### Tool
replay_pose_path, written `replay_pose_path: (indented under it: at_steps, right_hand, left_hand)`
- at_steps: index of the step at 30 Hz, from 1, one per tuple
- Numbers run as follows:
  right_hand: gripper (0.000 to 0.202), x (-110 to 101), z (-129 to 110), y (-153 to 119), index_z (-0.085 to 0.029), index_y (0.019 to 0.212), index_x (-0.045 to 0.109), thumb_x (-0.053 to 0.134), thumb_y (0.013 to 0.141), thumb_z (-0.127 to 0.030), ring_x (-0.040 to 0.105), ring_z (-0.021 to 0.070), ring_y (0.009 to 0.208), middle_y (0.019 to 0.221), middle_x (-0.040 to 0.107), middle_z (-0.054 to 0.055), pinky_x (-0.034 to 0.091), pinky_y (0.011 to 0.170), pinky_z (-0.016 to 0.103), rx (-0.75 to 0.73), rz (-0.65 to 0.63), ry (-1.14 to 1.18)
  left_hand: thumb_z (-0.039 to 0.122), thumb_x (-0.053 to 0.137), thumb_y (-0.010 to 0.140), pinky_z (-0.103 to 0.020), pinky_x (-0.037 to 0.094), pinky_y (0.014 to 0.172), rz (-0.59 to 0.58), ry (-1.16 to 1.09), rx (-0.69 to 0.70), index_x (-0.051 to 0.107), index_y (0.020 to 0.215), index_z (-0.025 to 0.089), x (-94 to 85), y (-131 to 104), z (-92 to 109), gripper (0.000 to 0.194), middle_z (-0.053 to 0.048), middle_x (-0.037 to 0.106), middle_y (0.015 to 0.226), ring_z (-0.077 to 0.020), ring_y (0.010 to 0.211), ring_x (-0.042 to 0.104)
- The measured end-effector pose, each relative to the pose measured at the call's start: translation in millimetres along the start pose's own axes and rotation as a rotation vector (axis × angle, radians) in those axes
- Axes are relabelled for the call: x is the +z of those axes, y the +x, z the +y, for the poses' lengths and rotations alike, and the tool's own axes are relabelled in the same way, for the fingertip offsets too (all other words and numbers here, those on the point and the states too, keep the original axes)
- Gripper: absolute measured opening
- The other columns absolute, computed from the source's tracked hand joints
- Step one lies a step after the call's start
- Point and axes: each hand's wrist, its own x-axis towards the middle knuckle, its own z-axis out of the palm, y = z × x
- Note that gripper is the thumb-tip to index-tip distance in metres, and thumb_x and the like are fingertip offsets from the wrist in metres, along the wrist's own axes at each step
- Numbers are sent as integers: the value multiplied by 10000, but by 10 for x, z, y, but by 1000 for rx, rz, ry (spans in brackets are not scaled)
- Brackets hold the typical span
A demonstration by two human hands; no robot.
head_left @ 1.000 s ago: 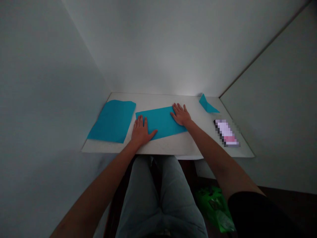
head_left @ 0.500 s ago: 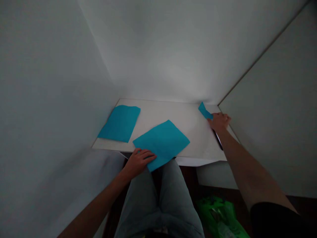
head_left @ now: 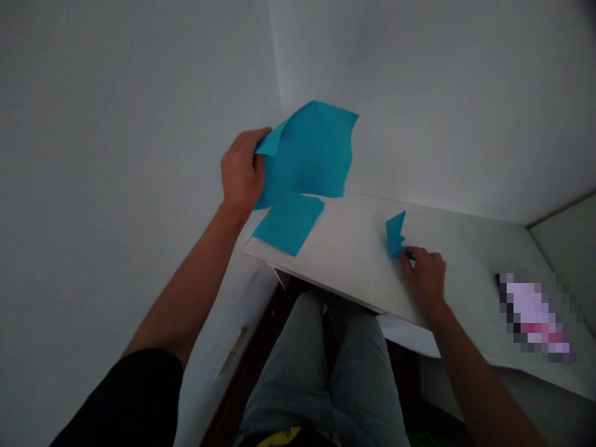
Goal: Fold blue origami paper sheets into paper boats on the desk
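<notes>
My left hand is closed on the left edge of a large blue sheet of paper, raised above the table's left end. The sheet curves and a corner curls over near my fingers. Below it, a second blue sheet lies flat on the white table. Toward the middle of the table, my right hand pinches a small folded blue paper piece, which stands up with pointed corners. Part of that piece is hidden behind my fingers.
A pixelated, phone-like flat object lies at the table's right side. White walls rise behind and to the left. My legs are under the table's front edge. A bit of green shows at the bottom.
My left hand has lifted the large blue sheet off the table, up and toward the left end. My right hand has brought the folded blue piece leftward, away from the phone-like object. The view has turned left.
</notes>
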Motion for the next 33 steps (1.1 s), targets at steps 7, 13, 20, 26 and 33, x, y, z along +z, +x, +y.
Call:
replay_pose_path:
  at_steps: [7,13,20,26,33]
  right_hand:
    - [358,108,30,-46,-204,1128,761,493,1073,-436,671,323,908,1067,796,186,447,832,454,8,51,155]
    - [364,79,14,-60,-190,1128,759,508,1068,-447,667,283,819,1036,801,155,455,824,426,-23,41,204]
    - [352,17,-93,-77,-195,1133,786,521,1092,-422,698,277,857,1058,815,143,458,849,420,-106,-1,219]
    - [299,-19,-108,-91,-219,1133,788,545,1087,-385,718,292,976,1095,811,133,498,916,444,-60,-107,252]
    - [226,-42,-131,-125,-285,1150,783,594,1105,-400,711,254,885,1079,755,97,616,799,413,12,-76,487]
  left_hand:
    - [133,409,1106,-570,389,1385,-350,51,198,645,1584,219,536,-1205,-115,539,-122,595,1707,-263,1679,447]
    - [236,465,1126,-660,285,1398,-916,164,-106,624,1622,186,970,-2128,-232,524,-159,450,1801,-347,1718,361]
    - [515,343,1183,-622,379,1338,-873,82,-276,691,1536,275,1065,-2018,-299,551,-113,622,1678,-324,1608,526]
    - [622,498,1088,-726,263,1362,-710,102,-413,531,1667,119,1869,-1600,-273,768,-262,423,1795,-467,1722,299]
    - [714,507,1050,-764,148,1374,-659,65,-414,545,1613,97,2275,-1586,-313,836,-320,432,1758,-506,1705,299]
